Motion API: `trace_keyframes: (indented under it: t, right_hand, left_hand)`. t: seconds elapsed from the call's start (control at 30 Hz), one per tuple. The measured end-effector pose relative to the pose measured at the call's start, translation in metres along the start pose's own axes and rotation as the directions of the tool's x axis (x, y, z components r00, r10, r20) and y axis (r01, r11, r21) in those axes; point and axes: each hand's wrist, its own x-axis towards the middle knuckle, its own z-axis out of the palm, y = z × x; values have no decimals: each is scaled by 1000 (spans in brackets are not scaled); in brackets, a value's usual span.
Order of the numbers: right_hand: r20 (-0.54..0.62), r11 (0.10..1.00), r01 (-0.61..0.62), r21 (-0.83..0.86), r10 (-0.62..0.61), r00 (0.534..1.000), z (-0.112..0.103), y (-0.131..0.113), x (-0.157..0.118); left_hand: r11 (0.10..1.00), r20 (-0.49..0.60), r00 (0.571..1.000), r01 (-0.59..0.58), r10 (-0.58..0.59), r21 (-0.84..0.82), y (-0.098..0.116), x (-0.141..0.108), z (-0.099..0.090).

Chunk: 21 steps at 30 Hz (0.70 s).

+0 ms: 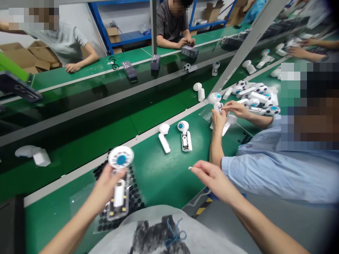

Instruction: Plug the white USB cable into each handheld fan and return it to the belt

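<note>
Green workbench surface (156,183) was bordered by a long pale metal rail (87,163), and beyond it lay a dark green conveyor belt (119,123). Near the far bench were three dark grey rectangular boxes (129,71); they carried pale printing, too small and blurred to be read. The left hand (106,180) was clamped on one white plastic device with round head and blue disc (121,158), its handle opened, held above a clear sheet of black round pads (139,200). The right hand (213,175) had thumb and forefinger together on one tiny white piece (190,168); its kind I could not tell. Two similar white devices (164,143) lay on the bench beside the rail. Green surface stretched between both hands; at the right, a neighbour's light blue sleeve (246,173) was near the right hand, making the room narrower
</note>
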Motion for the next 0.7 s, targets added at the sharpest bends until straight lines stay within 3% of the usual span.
trace_keyframes:
  t: [0.07, 0.13, 0.33, 0.4, 0.43, 0.47, 0.53, 0.6, 0.7]
  right_hand:
    - [-61, 999, -26, 24, 28, 998, -8, 7, 3]
    - [4, 998, -9, 67, 9, 1000, 2, 13, 12]
    - [145, 989, -21, 146, 0, 989, 60, 37, 49]
    - [140, 987, -34, 154, 13, 990, 71, 47, 66]
    - [133, 988, -38, 153, 18, 991, 75, 51, 75]
    - [129, 988, -40, 150, 21, 991, 79, 54, 84]
    - [128, 988, -48, 145, 30, 991, 86, 57, 100]
    - [131, 988, -65, 140, 47, 990, 91, 60, 110]
    - [145, 985, -111, 129, 92, 985, 94, 67, 117]
  left_hand:
    - [994, -55, 995, 83, -87, -66, -6, 31, -14]
    - [983, -23, 993, 109, -113, -145, -14, 63, -3]
    - [991, -43, 999, 19, -24, -130, -29, 121, 112]
    - [997, -106, 994, 10, -18, -73, -27, 137, 132]
    - [999, -147, 989, 1, -8, -44, -26, 145, 133]
    - [1000, -196, 980, -10, 7, -15, -24, 152, 126]
    - [998, -325, 944, -42, 52, 39, -18, 165, 89]
    - [994, -488, 867, -60, 97, 91, -10, 172, 25]
    - [992, -725, 683, 7, 87, 126, 0, 175, -95]
